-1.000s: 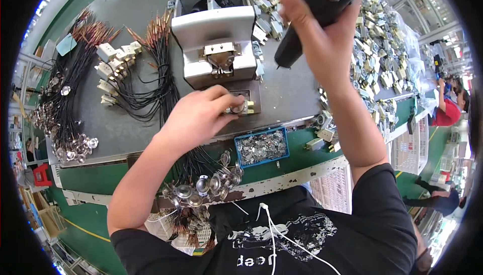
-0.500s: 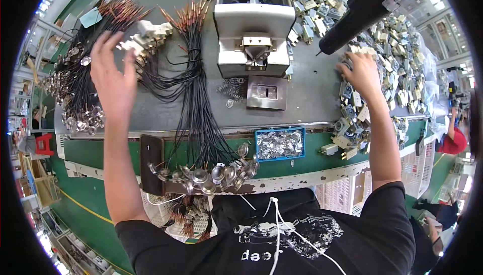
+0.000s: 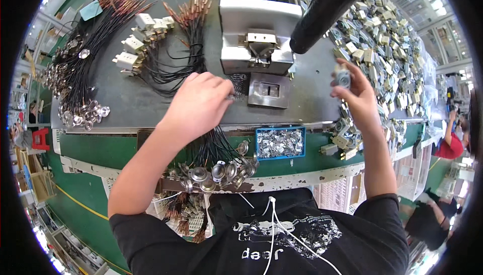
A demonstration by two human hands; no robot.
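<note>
My left hand (image 3: 201, 103) is over the black wire bundle, fingers curled and tips pressed together at the edge of the small coil springs (image 3: 238, 85). What those fingertips hold, if anything, is hidden. At the near edge of the parts heap, my right hand (image 3: 359, 91) pinches a small grey-and-cream switch-like part (image 3: 342, 76) between thumb and fingers, lifted off the table. Between the hands lies a steel block (image 3: 268, 91) with a slotted recess, in front of a white machine (image 3: 260, 16). Round metal caps (image 3: 201, 174) end the wires at the table's near edge.
A black cylindrical tool (image 3: 327, 3) hangs above the right of the machine. Similar parts (image 3: 387, 49) are heaped at right. A blue tray (image 3: 279, 143) holds small metal pieces. Cream-bodied assemblies (image 3: 132, 46) and another wire bundle (image 3: 95, 38) lie at left.
My left hand has moved right and nearer, from the cream-bodied assemblies to the springs. My right hand has picked up a part from the heap. The black hanging tool has shifted left.
</note>
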